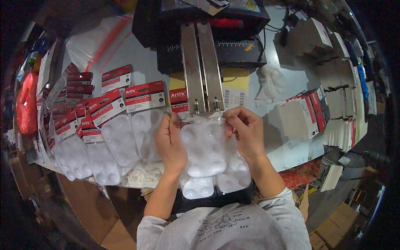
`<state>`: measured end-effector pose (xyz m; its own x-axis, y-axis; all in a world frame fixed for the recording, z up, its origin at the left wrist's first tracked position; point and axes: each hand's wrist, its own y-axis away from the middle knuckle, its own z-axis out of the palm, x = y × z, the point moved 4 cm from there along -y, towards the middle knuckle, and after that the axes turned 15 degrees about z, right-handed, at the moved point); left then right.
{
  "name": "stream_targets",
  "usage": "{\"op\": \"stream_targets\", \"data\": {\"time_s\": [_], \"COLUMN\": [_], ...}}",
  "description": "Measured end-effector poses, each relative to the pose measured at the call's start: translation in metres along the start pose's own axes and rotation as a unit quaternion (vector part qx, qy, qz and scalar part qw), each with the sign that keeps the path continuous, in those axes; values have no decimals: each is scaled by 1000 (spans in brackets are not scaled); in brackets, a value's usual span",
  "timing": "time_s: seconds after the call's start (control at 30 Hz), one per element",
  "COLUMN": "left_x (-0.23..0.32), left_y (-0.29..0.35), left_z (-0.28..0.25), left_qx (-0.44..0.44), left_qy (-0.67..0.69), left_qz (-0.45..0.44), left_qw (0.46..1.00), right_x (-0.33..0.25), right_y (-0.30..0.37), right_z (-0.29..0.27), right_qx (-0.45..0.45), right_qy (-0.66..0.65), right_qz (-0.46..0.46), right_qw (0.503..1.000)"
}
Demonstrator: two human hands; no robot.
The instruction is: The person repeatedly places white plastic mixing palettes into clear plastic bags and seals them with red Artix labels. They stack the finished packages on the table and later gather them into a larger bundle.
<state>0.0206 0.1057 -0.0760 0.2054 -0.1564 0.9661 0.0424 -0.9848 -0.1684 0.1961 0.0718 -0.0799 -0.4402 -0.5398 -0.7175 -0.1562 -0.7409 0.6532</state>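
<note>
A white plastic paint palette (203, 146) with round wells, seemingly in a clear bag, is held upright in front of me by both hands. My left hand (171, 143) is closed on its upper left edge. At the upper right, my right hand (246, 131) pinches the clear bag's corner between thumb and fingers. The bag's top edge lies at the near ends of two long metal arms (204, 68), which reach toward me from a black machine (166, 25). Two more white palettes (198, 188) show below the held one, near my lap.
Bagged palettes with red-and-white header cards (145, 96) lie spread on the left of the white table (266, 146). Stacks of header cards (298, 114) stand at the right, near a crumpled white tissue (271, 85). A yellow sheet (237, 81) lies under the metal arms.
</note>
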Motion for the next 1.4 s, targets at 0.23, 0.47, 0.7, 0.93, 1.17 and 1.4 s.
{"op": "stream_targets", "data": {"time_s": [0.23,0.47,0.7,0.93,1.17,1.4], "left_x": [-34,27,18,30,44,48], "left_y": [15,-26,60,54,62,59], "left_z": [-1,-109,25,12,-7,-10], "left_qx": [-10,61,-243,-141,-174,-207], "left_qy": [1,-411,-330,21,75,35], "left_qz": [0,49,168,55,-98,-23], "left_qw": [1000,908,896,988,977,977], "right_x": [-9,-128,-101,-107,-58,-52], "right_y": [4,57,38,82,58,52], "right_z": [-10,-121,-168,-98,13,17], "right_qx": [28,489,411,402,-7,-22], "right_qy": [153,570,446,402,532,522], "right_qz": [-61,-352,-260,-346,-359,-374], "right_qw": [986,559,752,747,767,766]}}
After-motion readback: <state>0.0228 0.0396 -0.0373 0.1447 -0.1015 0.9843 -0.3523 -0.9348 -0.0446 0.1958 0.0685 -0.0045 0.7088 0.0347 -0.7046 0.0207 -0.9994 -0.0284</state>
